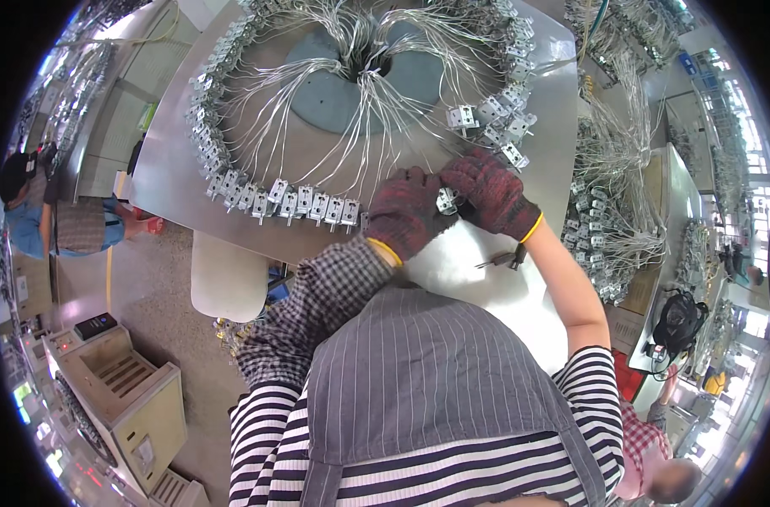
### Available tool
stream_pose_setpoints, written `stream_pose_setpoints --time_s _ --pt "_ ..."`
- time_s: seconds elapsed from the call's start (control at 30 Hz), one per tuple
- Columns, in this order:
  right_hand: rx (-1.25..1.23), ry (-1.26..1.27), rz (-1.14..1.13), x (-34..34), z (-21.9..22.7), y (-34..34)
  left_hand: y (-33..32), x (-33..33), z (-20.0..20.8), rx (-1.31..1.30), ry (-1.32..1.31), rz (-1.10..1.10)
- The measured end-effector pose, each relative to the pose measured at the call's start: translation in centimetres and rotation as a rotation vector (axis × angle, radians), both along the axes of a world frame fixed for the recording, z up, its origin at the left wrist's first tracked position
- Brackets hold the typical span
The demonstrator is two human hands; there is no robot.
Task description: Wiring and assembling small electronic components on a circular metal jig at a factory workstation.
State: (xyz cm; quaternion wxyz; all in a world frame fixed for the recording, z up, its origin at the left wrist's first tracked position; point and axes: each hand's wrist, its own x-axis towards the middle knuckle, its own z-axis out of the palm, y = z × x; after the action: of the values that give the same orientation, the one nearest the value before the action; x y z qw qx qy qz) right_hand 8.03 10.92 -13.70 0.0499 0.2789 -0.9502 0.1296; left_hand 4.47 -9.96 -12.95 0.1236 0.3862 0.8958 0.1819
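Note:
Both my hands wear dark red and black knit gloves with yellow cuffs. At the near edge of the steel table (169,182), my left hand (404,211) and my right hand (491,190) close in from either side on a small box-shaped metal unit (447,201). My fingertips hide part of it. Similar units (305,203) stand in a curved row along the table's rim, each with a thin silvery tube or wire (343,139) running to the middle. More units (513,155) lie just beyond my right hand.
The silvery strands gather at a grey round disc (317,97). A dark hand tool (507,258) lies below my right wrist. A pale stool (224,279) stands left, near a wooden-topped cart (119,380). More bundled units (605,224) fill the right; other people are at both sides.

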Motion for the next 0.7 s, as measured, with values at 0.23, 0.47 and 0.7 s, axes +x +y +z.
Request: stream_pose_setpoints --time_s 0.23,0.47,0.7 --pt "0.043 -0.052 -0.021 -1.3 -0.1 -2.6 -4.8 -0.6 0.4 -0.047 -0.005 -0.027" --pt "0.136 -0.051 0.054 -1.6 -1.6 -4.6 -6.2 -0.7 -0.9 0.022 0.063 -0.042" --pt "0.103 -0.222 -0.018 -2.0 -3.3 -8.4 -9.2 -5.0 -1.4 -0.097 -0.116 -0.215"
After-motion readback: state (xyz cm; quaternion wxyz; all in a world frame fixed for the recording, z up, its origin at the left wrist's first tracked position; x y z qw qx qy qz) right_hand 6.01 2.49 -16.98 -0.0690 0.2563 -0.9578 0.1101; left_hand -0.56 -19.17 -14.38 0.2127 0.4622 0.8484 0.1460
